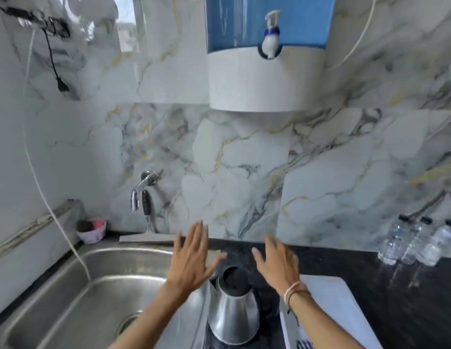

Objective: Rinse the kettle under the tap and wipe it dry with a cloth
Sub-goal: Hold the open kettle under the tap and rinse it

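Both hands, left (191, 260) & right (277, 264), hover w/ fingers spread, released, above steel kettle (233, 311) on desk (395, 298) beside sink (98, 298).

head view | worn on person's head | faces forward-down, close over sink (98, 293) edge, toward wall

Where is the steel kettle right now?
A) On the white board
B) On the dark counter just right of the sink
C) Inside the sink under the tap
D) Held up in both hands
B: the kettle stands on the dark counter beside the sink, both hands open above it.
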`<state>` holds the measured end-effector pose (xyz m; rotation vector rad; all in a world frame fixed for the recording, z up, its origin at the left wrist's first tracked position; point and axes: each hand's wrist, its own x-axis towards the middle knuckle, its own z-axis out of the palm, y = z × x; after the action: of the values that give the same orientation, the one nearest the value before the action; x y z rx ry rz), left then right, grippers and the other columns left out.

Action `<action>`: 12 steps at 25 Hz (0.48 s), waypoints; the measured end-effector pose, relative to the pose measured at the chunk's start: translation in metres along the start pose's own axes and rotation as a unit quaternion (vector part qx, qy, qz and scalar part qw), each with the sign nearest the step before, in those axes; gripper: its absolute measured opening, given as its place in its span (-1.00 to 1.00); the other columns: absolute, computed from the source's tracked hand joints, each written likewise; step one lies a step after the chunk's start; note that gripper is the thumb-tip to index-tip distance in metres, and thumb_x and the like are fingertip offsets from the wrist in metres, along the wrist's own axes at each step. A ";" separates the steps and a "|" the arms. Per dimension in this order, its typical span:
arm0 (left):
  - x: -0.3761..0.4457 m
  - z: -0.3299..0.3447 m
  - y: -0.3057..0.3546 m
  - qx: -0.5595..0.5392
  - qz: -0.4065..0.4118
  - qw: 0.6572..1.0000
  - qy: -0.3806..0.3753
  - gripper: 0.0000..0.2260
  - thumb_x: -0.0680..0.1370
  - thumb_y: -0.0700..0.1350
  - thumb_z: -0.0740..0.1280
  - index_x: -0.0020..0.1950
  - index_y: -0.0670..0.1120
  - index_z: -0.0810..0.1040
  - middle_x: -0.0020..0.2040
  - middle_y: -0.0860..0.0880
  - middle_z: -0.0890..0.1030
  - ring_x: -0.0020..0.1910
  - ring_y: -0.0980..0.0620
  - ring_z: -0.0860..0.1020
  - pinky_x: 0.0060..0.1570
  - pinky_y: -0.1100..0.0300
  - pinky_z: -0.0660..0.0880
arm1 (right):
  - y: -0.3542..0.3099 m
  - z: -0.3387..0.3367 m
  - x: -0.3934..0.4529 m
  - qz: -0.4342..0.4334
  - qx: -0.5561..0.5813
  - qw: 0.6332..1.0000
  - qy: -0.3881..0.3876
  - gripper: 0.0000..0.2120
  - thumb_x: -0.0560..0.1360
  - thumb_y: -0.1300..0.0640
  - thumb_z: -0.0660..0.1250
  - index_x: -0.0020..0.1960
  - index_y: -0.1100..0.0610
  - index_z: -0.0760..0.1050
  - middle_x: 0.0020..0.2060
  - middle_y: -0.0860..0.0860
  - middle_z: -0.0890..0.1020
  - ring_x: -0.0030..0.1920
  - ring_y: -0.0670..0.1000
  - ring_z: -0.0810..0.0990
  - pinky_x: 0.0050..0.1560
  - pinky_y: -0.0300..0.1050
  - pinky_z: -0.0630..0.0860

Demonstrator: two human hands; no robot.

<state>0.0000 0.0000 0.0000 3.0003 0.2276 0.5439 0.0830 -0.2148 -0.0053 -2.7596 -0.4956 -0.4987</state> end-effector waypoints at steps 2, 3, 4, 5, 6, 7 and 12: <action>-0.022 0.038 0.002 -0.022 0.041 0.989 -0.140 0.09 0.38 0.58 -0.34 0.67 -0.17 -0.10 0.70 -0.12 -0.10 0.68 -0.07 -0.11 0.62 -0.16 -0.15 | -0.015 0.028 -0.018 0.084 0.020 0.982 -0.171 -0.45 0.60 -0.37 0.17 0.25 0.06 0.56 0.26 0.09 0.66 0.31 0.18 0.62 0.24 0.05 0.56; -0.034 0.059 0.003 -0.011 0.044 0.985 -0.168 0.13 0.33 0.60 -0.38 0.67 -0.16 -0.15 0.70 -0.10 -0.14 0.68 -0.04 -0.16 0.62 -0.14 -0.19 | -0.021 0.041 -0.027 0.096 0.024 0.973 -0.210 -0.39 0.56 -0.44 0.16 0.22 0.06 0.57 0.25 0.09 0.67 0.31 0.17 0.61 0.24 0.06 0.55; -0.043 0.074 0.006 -0.012 0.047 0.981 -0.189 0.13 0.33 0.61 -0.36 0.67 -0.16 -0.17 0.70 -0.11 -0.14 0.68 -0.04 -0.17 0.62 -0.14 -0.19 | -0.029 0.043 -0.032 0.117 0.029 0.966 -0.227 -0.33 0.51 -0.49 0.17 0.22 0.05 0.57 0.25 0.09 0.66 0.32 0.18 0.60 0.26 0.07 0.52; -0.046 0.085 0.007 -0.002 0.047 0.980 -0.192 0.12 0.36 0.61 -0.30 0.67 -0.16 -0.18 0.70 -0.11 -0.13 0.68 -0.05 -0.16 0.62 -0.15 -0.18 | -0.034 0.046 -0.032 0.120 0.021 0.966 -0.228 -0.31 0.47 -0.50 0.20 0.23 0.05 0.56 0.27 0.10 0.65 0.35 0.19 0.58 0.29 0.09 0.49; -0.047 0.091 0.007 0.001 0.040 0.979 -0.199 0.09 0.40 0.60 -0.23 0.67 -0.17 -0.19 0.70 -0.12 -0.14 0.68 -0.06 -0.15 0.63 -0.16 -0.16 | -0.039 0.045 -0.030 0.128 0.023 0.965 -0.229 -0.33 0.46 -0.47 0.23 0.25 0.06 0.56 0.29 0.10 0.64 0.37 0.20 0.56 0.31 0.13 0.47; -0.046 0.094 0.006 0.004 0.038 0.979 -0.198 0.07 0.43 0.59 -0.18 0.67 -0.17 -0.20 0.70 -0.13 -0.14 0.68 -0.07 -0.15 0.63 -0.17 -0.16 | -0.040 0.047 -0.026 0.135 0.023 0.964 -0.227 -0.36 0.47 -0.42 0.25 0.26 0.06 0.55 0.31 0.11 0.63 0.38 0.22 0.54 0.33 0.16 0.44; -0.049 0.098 0.004 0.001 0.040 0.984 -0.172 0.06 0.43 0.57 -0.17 0.67 -0.18 -0.17 0.70 -0.14 -0.11 0.68 -0.09 -0.13 0.62 -0.18 -0.15 | -0.030 0.032 -0.013 0.145 0.180 0.940 -0.252 -0.67 0.59 -0.18 0.22 -0.06 0.05 0.56 0.11 0.18 0.67 0.25 0.27 0.59 0.26 0.14 0.50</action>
<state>-0.0099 -0.0173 -0.1077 3.0486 0.0814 0.0231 0.0695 -0.1810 -0.0325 -2.5135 -0.2429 0.3482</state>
